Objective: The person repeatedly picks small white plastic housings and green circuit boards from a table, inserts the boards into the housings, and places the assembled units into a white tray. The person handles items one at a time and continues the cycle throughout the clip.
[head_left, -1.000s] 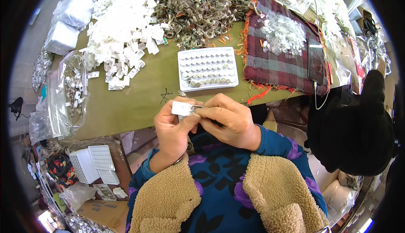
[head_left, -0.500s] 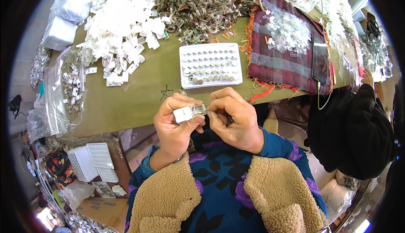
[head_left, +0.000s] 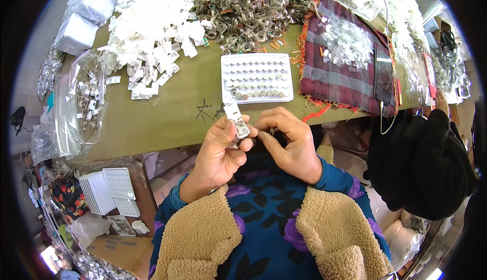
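Clip (head_left: 236, 121) now upright; left hand (head_left: 220, 151) pinching it, right hand (head_left: 286, 140) fingertips pressed together, contents hidden.

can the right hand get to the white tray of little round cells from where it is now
Probably yes. The right hand sits at the table's near edge, and the white tray lies just beyond it on the green tabletop with only bare surface between. The left hand keeps the small white piece off to the side.
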Available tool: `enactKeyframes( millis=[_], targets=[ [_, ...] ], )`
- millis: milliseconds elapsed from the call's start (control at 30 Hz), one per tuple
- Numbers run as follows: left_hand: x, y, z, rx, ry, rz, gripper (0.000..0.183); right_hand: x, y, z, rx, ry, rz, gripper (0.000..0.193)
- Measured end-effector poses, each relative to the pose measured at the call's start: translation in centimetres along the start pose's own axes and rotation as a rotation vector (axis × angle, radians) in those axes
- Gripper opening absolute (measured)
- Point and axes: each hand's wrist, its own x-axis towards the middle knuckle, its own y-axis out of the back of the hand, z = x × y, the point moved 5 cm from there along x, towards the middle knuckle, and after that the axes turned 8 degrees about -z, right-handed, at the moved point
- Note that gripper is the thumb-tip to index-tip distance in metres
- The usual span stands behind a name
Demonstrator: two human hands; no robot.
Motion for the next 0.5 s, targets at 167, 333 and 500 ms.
enactKeyframes(
  millis=[167, 333, 500],
  targets=[
    [-0.3, -0.2, 0.3, 0.427, -0.186, 0.066, 0.024, 0.1, 0.1, -1.4, -0.01, 0.064, -0.048, 0.013],
    [-0.7, -0.6, 0.0, 0.732, -0.089, 0.118, 0.017, -0.2, -0.6, -0.9, -0.051, -0.09, -0.045, 0.015],
    [-0.3, -0.3, -0.1, 0.622, -0.026, 0.065, 0.018, -0.6, 0.3, 0.2, 0.034, -0.112, -0.074, 0.014]
  ],
)
